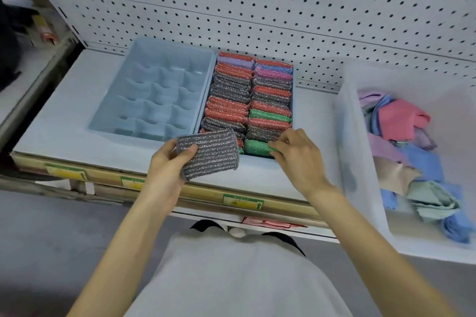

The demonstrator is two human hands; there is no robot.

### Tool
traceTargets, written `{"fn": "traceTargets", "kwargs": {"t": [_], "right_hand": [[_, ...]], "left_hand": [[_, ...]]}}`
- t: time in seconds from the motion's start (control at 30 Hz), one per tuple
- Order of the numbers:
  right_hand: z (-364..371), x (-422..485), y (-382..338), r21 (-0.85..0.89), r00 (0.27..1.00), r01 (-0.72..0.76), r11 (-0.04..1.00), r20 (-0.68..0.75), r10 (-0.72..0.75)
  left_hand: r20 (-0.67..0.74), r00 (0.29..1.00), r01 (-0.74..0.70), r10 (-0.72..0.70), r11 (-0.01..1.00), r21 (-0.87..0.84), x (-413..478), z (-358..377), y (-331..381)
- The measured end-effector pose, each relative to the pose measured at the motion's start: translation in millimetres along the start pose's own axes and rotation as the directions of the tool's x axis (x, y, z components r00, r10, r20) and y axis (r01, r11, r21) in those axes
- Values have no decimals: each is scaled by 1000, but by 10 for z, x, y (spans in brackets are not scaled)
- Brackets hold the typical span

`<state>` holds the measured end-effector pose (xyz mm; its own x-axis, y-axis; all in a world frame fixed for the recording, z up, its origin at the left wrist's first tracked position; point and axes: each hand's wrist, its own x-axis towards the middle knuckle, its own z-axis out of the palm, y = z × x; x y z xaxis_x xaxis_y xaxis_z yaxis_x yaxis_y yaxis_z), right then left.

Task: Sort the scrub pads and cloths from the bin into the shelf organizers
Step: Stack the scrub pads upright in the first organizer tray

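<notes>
A grey glittery rectangular scrub pad (209, 152) was gripped by the left hand (168, 165), while a green glittery pad (257, 147) in the filled blue organizer (292, 90) was pinched by the right hand (298, 156).

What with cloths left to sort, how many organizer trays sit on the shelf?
2. One tray, its compartments empty, sits left on the shelf; the other tray sits right beside it, packed with scrub pads. The clear bin of cloths is not counted; none looks hidden.

Two organizers (152, 90), one bin (352, 141)
</notes>
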<state>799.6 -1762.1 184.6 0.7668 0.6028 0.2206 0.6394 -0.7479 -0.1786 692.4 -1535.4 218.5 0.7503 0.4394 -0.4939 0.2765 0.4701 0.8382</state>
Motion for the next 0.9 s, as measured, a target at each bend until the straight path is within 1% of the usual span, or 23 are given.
{"fn": "traceTargets", "kwargs": {"t": [0.13,0.17,0.2,0.27,0.3,0.33,0.37,0.4,0.43,0.47,0.5,0.53,0.57,0.6,0.63,0.67,0.7,0.73,0.77,0.8,0.87,0.9], "right_hand": [[1,-1,-5,96,986,-74,993,159,58],[-20,7,-1,156,982,-124,980,164,98],[-57,17,-2,232,979,-188,954,121,163],[-202,31,-59,421,949,-287,861,-2,317],[-301,46,-127,537,939,-294,791,7,344],[-400,72,-222,653,947,-289,700,87,311],[-479,107,-321,711,957,-288,642,187,222],[-527,136,-402,693,956,-275,667,270,113],[-540,156,-449,631,950,-226,743,313,23],[-539,177,-458,564,947,-179,806,322,-15],[-541,198,-419,504,952,-172,846,305,12],[-551,216,-349,481,960,-200,853,268,74],[-553,218,-256,498,962,-246,831,229,147],[-556,206,-151,542,954,-298,786,202,222],[-566,188,-59,600,942,-334,727,186,279],[-556,169,22,652,929,-360,668,181,323],[-532,152,78,674,920,-370,639,174,350],[-497,126,101,668,916,-376,642,166,365],[-460,100,88,639,916,-378,670,153,371],[-415,74,58,604,921,-367,707,131,366],[-326,42,-19,501,951,-286,817,41,308],[-283,34,-65,427,972,-215,878,1,237]], "left_hand": [[-3,1000,-26,26,995,91,1,-17,-27],[-5,999,-31,32,993,110,4,-19,-38],[-3,999,-35,35,992,124,0,-4,-40],[25,999,-48,44,983,176,-1,36,-52],[50,998,-51,41,975,215,8,67,-61],[83,996,-51,31,965,257,8,114,-68],[117,993,-64,29,951,303,9,172,-74],[154,987,-83,33,942,326,9,239,-78],[200,979,-116,50,935,334,12,308,-74],[243,967,-161,82,931,329,19,377,-66],[272,956,-203,113,921,332,24,433,-49],[281,948,-243,148,908,340,29,479,-25],[276,943,-285,188,884,370,60,485,-21],[274,930,-347,246,832,432,107,466,-31],[294,901,-432,320,732,527,153,424,-40],[345,855,-516,387,579,631,184,380,-47],[412,802,-581,431,409,703,225,341,-62],[484,757,-624,438,267,734,268,319,-83],[544,733,-646,408,168,745,309,312,-96],[581,732,-649,356,106,753,342,312,-107],[596,769,-620,231,40,784,424,291,-184],[594,781,-608,190,14,794,456,263,-237]]}}
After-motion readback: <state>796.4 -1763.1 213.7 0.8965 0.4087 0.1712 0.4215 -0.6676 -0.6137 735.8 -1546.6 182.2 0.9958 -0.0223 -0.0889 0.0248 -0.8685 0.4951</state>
